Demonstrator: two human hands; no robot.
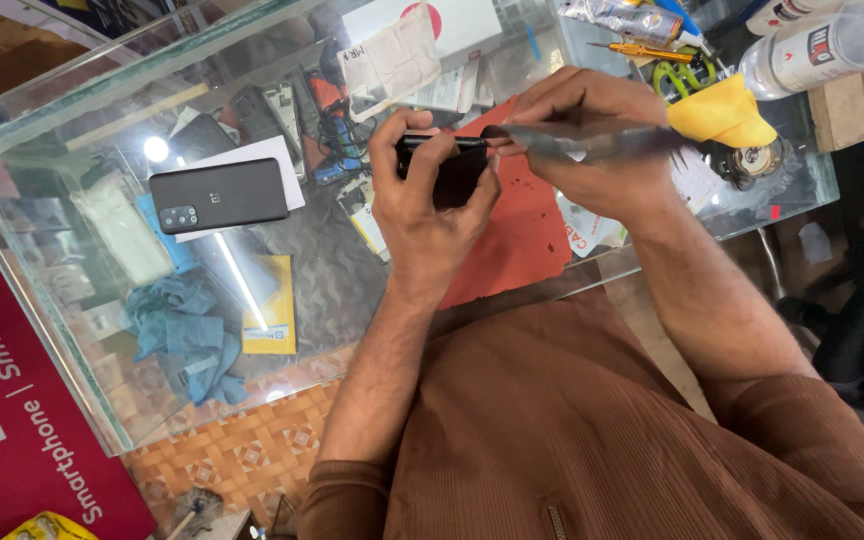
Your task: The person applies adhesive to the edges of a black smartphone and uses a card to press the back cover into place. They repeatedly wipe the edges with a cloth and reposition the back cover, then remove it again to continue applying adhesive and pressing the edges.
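My left hand [422, 195] grips a small black phone [449, 165] on its edge above a red work mat [527, 240] on the glass counter. My right hand [592, 135] holds a long thin metal tool [592, 140], blurred, with its tip against the phone's upper edge. Both hands meet at the phone over the middle of the counter.
A second black phone [220, 194] lies back-up on white paper at the left. A yellow cloth [722, 112], a clear plastic bottle [822, 45], an orange screwdriver [642, 50] and a glue tube [627, 18] sit at the far right. The glass counter edge [42, 330] shows a blue cloth [187, 335] below.
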